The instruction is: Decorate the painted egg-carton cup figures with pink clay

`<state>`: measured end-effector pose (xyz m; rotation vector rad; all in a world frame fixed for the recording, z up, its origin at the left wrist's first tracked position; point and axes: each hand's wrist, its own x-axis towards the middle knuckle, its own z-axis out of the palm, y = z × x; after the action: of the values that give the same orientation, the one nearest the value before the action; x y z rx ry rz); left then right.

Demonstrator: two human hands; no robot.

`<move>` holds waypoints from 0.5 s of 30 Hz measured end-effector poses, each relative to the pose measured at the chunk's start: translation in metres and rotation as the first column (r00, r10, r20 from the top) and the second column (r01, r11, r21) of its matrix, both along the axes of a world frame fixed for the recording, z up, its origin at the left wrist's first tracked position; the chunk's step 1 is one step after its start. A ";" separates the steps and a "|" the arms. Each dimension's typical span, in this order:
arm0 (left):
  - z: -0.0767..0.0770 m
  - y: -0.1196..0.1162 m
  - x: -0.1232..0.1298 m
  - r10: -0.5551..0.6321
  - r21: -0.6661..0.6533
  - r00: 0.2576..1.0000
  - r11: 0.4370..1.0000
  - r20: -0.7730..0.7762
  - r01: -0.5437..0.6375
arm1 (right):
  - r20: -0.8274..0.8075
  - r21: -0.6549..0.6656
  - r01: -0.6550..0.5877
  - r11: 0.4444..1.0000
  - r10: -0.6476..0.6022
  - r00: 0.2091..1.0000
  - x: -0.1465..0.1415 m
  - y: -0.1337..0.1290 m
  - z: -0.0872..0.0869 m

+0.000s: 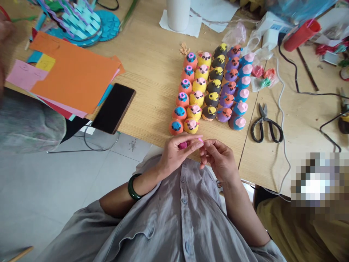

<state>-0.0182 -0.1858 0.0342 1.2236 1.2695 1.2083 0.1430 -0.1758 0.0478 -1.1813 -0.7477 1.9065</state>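
My left hand [174, 154] is closed, with a magenta lump of modelling clay [183, 145] tucked in its palm. Between its thumb and forefinger tips shows a small pink bit of clay [200, 140]. Pinched fingers of my right hand [222, 160] meet that bit from the other side. Just beyond my hands, rows of small painted-looking clay figures [198, 98] stand on the table [152, 80]. In the leftmost row, orange figures have blue tops; several carry pink rings, while the two nearest [176, 127] show plain blue tops.
Black-handled scissors [263, 123] lie right of the figures, beside a grey cable [284, 145]. A phone [113, 108] and coloured sheets [73, 72] are at the left. A white cylinder [178, 14] stands behind. People sit at both sides, one sleeve [32, 120] at left.
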 end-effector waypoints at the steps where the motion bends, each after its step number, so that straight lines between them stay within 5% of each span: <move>1: 0.000 0.000 0.000 -0.007 -0.020 1.000 1.000 0.002 0.007 | -0.003 -0.001 0.000 1.000 0.000 1.000 0.000 0.000 0.000; 15: -0.001 -0.001 0.000 -0.016 -0.093 0.994 0.995 0.109 0.026 | -0.037 0.000 -0.028 1.000 0.028 0.999 -0.003 -0.001 -0.004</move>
<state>-0.0178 -0.1867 0.0332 1.0865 1.2168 1.1703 0.1398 -0.1769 0.0439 -1.1383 -0.7473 1.9471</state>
